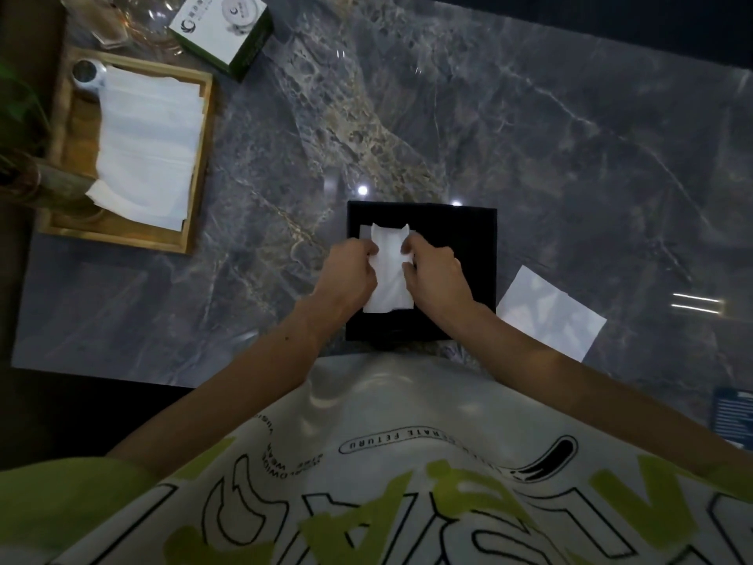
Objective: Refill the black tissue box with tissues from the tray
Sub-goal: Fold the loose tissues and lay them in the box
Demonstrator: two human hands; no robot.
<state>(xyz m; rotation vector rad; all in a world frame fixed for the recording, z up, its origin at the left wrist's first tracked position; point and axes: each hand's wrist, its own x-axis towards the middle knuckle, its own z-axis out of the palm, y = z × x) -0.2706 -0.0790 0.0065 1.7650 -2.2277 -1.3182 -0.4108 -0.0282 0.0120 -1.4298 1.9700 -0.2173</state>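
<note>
- The black tissue box [460, 234] sat at the near edge of the bench [529, 136], about midway along it.
- The left hand [350, 271] and right hand [438, 279] each kept a closed grip, pinching one folded tissue [389, 279] over the box's top.
- A thick stack of tissues [150, 144] lay in the tray [199, 157] near the far left corner, and a loose sheet [550, 311] lay just right of the box.
- The refill looked under way, with much of the stack left to load.

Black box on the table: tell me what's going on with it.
A person pinches a white tissue between left hand and right hand, over the top of the black tissue box. A stack of tissues lies in the wooden tray to the left. One loose sheet lies on the marble table right of the box.
</note>
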